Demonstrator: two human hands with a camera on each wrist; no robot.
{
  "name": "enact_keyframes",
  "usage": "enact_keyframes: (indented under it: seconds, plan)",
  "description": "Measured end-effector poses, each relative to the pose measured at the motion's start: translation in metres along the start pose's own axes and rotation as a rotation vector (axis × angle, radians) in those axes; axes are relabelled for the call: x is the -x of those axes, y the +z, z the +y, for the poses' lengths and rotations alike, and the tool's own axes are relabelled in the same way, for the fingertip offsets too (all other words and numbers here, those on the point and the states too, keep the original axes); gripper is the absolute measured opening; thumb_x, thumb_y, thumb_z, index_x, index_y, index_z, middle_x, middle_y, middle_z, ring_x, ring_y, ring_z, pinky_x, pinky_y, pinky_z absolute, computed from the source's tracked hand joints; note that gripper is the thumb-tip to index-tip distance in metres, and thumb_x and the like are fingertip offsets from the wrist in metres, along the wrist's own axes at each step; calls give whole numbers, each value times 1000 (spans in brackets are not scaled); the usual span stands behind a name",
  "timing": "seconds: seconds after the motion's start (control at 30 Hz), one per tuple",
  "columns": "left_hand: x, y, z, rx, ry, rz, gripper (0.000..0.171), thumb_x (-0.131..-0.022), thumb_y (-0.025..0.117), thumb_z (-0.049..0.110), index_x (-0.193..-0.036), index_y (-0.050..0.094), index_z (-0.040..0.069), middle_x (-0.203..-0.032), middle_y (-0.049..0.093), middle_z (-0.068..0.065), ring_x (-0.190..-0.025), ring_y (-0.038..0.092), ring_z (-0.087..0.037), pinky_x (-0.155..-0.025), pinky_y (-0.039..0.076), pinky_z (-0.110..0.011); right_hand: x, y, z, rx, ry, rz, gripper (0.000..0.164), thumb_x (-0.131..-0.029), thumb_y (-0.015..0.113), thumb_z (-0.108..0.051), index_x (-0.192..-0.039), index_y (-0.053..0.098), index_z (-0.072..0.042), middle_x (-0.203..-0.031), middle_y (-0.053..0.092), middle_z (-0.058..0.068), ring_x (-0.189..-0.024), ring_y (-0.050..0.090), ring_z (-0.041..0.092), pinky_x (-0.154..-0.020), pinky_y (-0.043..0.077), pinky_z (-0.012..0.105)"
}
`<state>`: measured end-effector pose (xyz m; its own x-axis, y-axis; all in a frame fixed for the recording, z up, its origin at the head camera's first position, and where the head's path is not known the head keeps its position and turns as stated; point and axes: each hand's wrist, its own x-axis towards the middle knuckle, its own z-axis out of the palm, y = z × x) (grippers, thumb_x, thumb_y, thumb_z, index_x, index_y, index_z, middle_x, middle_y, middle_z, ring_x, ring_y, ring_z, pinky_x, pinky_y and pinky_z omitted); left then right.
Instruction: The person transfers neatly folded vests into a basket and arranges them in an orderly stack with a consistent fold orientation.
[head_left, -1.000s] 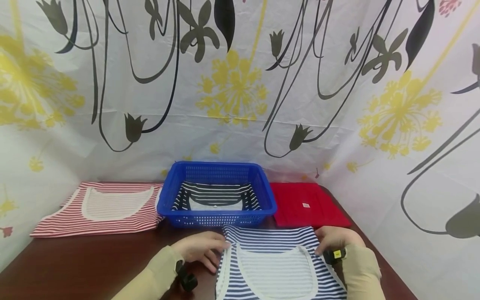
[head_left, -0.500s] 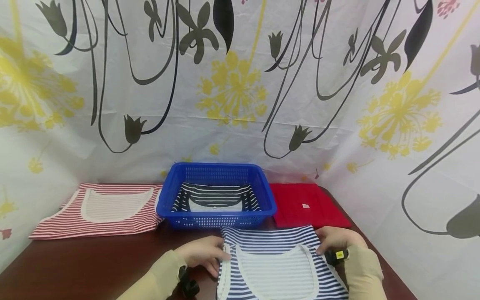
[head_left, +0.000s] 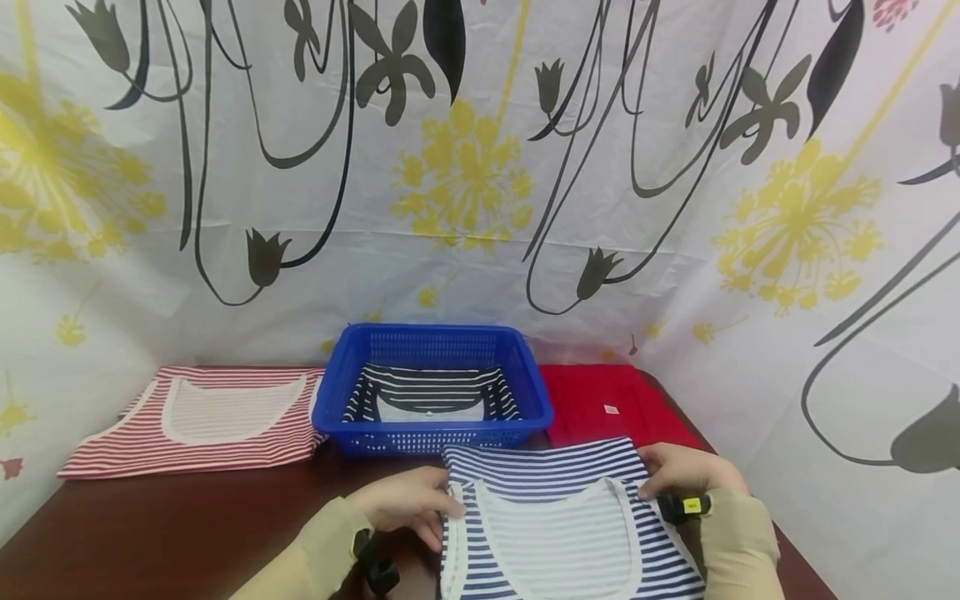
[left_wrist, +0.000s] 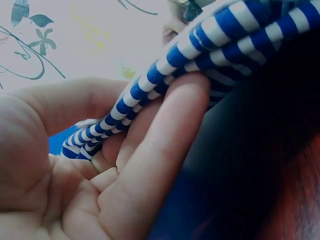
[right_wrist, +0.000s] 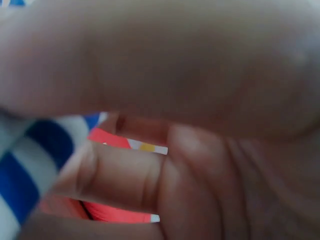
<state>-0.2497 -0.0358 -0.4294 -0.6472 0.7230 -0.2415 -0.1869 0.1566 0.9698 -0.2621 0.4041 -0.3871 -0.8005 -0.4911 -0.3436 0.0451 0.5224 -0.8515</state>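
Observation:
A navy-and-white striped shirt [head_left: 555, 533] with a wide white-trimmed neckline lies folded between my two hands at the front of the table. My left hand [head_left: 408, 502] grips its left edge, thumb above and fingers beneath, as the left wrist view shows with the striped layers [left_wrist: 165, 70] raised off the table. On the opposite edge my right hand [head_left: 690, 472] pinches the cloth. Close up in the right wrist view, the thumb covers much of the striped fabric [right_wrist: 30, 165]. The shirt's lower end runs out of the head view.
Behind the shirt stands a blue plastic basket [head_left: 442, 438] holding a folded black-and-white striped garment [head_left: 431, 387]. Left of it lies a red-and-white striped garment [head_left: 225, 417]; right, a folded red garment [head_left: 611, 408]. A patterned curtain [head_left: 480, 167] hangs behind the dark wooden table [head_left: 187, 533].
The shirt's far right corner has risen slightly and shifted right with my right hand. My left hand has moved a little right along with the cloth.

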Motion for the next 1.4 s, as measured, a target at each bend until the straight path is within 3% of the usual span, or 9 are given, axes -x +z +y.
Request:
enact_keyframes:
  seconds: [0.17,0.33,0.63,0.97,1.4]
  plan:
    - [1,3,3,23,36,-49,41,-88,65,10,-122,49,-5,-89,69,-16,-61,65,-18,-54,57,-31,7,-1,-3,10,-58,20,50,-82,69,-1,-125,50,15,-105,65,14,-94,62,26,-83,53,32]
    - [4,8,8,42,75,-94,40,-88,64,9,-122,50,-5,-91,69,-16,-63,65,-19,-56,57,-32,16,-3,-8,-16,-46,62,57,-83,69,-2,-131,43,17,-108,64,15,-95,62,28,-84,54,35]
    - [14,24,20,51,104,-93,37,-88,64,8,-120,50,-4,-91,68,-17,-65,65,-21,-57,57,-33,32,-6,-19,-102,-41,82,63,-85,67,-3,-136,35,17,-109,64,17,-96,63,31,-86,54,39]
    - [21,29,31,36,145,-148,38,-89,64,8,-123,52,-3,-98,69,-18,-74,68,-22,-59,58,-33,46,-10,-23,-123,-78,76,72,-87,66,-4,-140,23,20,-116,62,18,-101,62,30,-88,53,39]
    - [33,24,46,-34,202,-97,42,-89,65,9,-126,49,-2,-98,68,-17,-75,68,-24,-59,58,-39,45,-6,-30,-160,-149,70,64,-90,62,-3,-140,27,16,-118,61,20,-103,61,31,-90,52,41]
